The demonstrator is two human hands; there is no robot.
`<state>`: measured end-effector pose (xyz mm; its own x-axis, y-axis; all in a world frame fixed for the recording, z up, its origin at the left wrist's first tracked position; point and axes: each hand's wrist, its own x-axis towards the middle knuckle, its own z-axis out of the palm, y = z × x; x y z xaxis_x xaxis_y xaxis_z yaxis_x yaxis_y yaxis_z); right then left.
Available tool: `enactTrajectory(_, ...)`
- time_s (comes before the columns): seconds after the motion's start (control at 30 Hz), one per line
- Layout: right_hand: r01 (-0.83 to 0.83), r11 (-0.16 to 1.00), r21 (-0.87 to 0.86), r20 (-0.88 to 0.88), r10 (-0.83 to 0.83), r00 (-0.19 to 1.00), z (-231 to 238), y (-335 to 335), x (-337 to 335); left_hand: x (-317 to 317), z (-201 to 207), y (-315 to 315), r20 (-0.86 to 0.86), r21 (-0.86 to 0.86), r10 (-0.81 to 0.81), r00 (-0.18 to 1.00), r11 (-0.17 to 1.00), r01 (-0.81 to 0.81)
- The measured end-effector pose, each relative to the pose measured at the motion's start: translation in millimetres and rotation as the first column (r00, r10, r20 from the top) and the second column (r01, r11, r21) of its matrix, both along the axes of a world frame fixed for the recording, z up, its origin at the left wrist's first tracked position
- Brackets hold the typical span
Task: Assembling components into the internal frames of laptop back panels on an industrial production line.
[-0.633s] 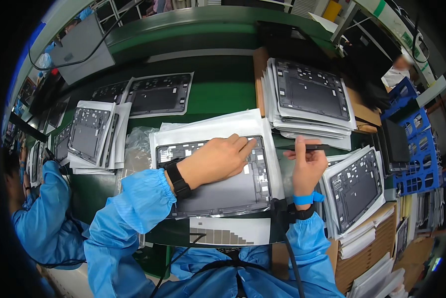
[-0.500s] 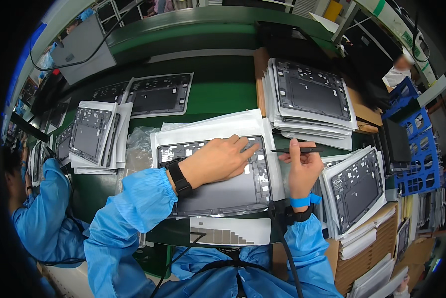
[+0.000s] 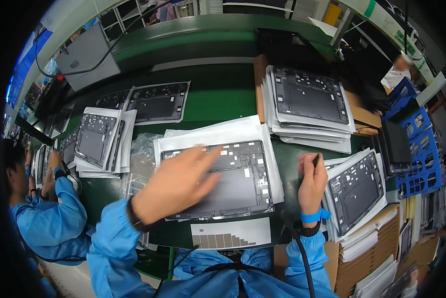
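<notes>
In front of me a dark grey tablet back housing [image 3: 218,191] lies with its inner side up, dotted with small white pads, on white protective sheets [image 3: 223,130]. My left hand [image 3: 178,184], blurred by motion, hovers over the housing's left part with its fingers apart and nothing seen in them. To the right of the housing, my right hand [image 3: 312,186] is raised with fingers closed round a slim black pointed tool [image 3: 316,159]. Only the tool's end shows; the hand hides most of it. A wristband with a blue strap is on that wrist.
Stacked housings between white sheets stand at the far right [image 3: 309,97], the near right [image 3: 357,191] and the left [image 3: 96,141]. A printed card [image 3: 230,233] lies at the front edge. Clear plastic bags [image 3: 141,161] lie left. A co-worker [image 3: 54,213] sits at the left.
My left hand has lifted off the housing and moved left and nearer to me. The right hand has shifted slightly right, and its tool has turned from lying sideways to pointing mostly out of sight.
</notes>
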<state>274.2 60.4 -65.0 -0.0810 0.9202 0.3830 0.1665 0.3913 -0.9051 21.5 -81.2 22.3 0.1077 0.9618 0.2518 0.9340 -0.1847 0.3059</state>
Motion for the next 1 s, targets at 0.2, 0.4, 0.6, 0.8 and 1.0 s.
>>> enactTrajectory(0.2,-0.180,0.982,-0.059,0.502,0.185,0.845,-2.1,-16.0,-25.5,-27.6,-39.9,-107.1,0.242,-0.087,0.649,0.721,0.755,-0.650)
enactTrajectory(0.4,-0.169,0.983,-0.077,0.532,0.184,0.827,-2.7,-20.5,-31.1,-13.3,-98.6,-106.6,0.479,-0.102,0.645,0.596,0.715,-0.692)
enactTrajectory(0.6,-0.119,0.992,-0.034,0.480,0.120,0.869,-15.6,-18.0,-37.2,-28.3,-95.2,-90.9,0.431,-0.048,0.657,0.619,0.701,-0.711)
enactTrajectory(0.8,-0.102,0.995,0.002,0.447,0.090,0.890,-7.2,-9.1,-49.0,-50.9,-104.6,-73.2,0.498,0.042,0.609,0.617,0.694,-0.719)
enactTrajectory(1.0,-0.062,0.998,0.012,0.397,0.052,0.916,-17.9,-11.8,-53.2,-50.8,-103.9,-67.4,0.444,0.157,0.596,0.669,0.684,-0.713)
